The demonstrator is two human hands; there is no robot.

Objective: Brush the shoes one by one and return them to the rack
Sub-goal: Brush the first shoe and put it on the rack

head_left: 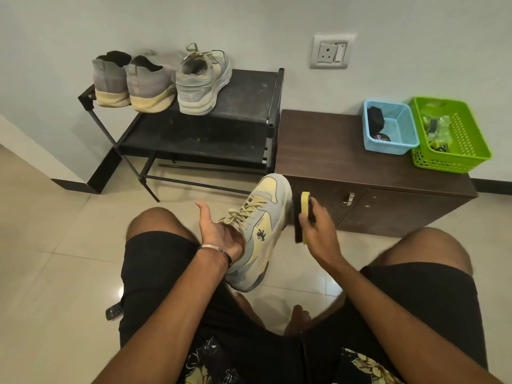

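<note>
Holding sneaker (263, 225) above floor between knees: left hand (219, 234) fingers tucked inside collar, thumb out. Right hand (318, 225) fingers curled round brush (304, 214), just beside toe. Three shoes sit on rack (249, 87).

A low brown cabinet (360, 167) stands against a pale wall (249, 20) on glossy cream floor tiles (55, 245). On its top, at the right end, sit a blue basket (399, 142) and, touching it, a green basket (465, 151). Above it is a wall socket (331, 51).
</note>
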